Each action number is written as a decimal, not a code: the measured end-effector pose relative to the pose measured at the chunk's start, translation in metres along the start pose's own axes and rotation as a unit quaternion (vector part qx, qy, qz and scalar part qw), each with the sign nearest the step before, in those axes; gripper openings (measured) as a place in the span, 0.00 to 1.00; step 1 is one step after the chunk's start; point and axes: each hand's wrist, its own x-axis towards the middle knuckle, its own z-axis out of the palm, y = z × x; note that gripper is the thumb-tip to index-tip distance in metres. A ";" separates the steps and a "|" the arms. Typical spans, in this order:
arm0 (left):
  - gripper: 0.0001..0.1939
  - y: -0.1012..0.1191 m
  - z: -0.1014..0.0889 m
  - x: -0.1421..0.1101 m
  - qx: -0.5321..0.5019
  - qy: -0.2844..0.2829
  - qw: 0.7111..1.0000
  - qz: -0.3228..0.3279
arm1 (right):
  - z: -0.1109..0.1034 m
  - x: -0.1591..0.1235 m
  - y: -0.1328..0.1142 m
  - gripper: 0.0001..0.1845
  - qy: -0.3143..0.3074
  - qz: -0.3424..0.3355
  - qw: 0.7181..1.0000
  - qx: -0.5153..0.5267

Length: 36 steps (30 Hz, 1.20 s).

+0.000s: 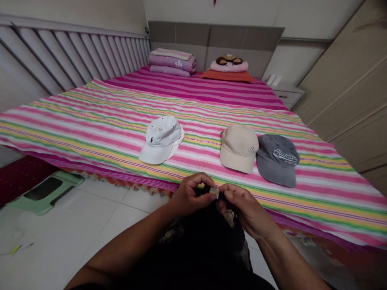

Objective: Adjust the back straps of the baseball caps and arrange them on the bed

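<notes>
Close to my body, at the bed's near edge, my left hand (192, 195) pinches a black strap with a pale metal buckle (214, 192). My right hand (246, 205) grips the same strap just right of the buckle, fingers closed. Whatever the strap belongs to blends into my dark clothing, so its shape cannot be made out. Beyond my hands lie a white cap (163, 139) on the left, apparently over another pale one, a beige cap (238, 147), and a grey cap (278, 159) with white lettering touching the beige one.
The caps rest on a striped bedspread (90, 121). Folded purple bedding (172, 64) and a pink and orange stack (229, 70) sit by the headboard (190, 36). A green stool (48, 193) stands on the tiled floor at left; a nightstand (287, 94) is at right.
</notes>
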 end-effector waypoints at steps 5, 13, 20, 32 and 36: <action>0.11 -0.003 -0.001 -0.002 -0.050 0.000 0.997 -0.063 | -0.004 -0.002 0.000 0.11 0.005 0.005 1.000 -0.012; 0.11 0.005 -0.002 0.001 -0.050 -0.005 0.996 -0.068 | 0.000 -0.001 0.002 0.12 -0.002 0.012 1.000 0.016; 0.11 0.009 -0.002 0.002 -0.122 -0.024 0.986 -0.107 | 0.001 -0.002 0.003 0.11 -0.012 -0.018 1.000 0.003; 0.18 0.022 -0.003 0.029 -0.299 -0.061 0.924 -0.231 | 0.010 0.002 -0.025 0.06 0.096 -0.256 0.887 -0.373; 0.21 0.028 -0.012 0.040 -0.292 -0.083 0.933 -0.195 | 0.011 0.004 -0.046 0.06 0.100 -0.321 0.829 -0.446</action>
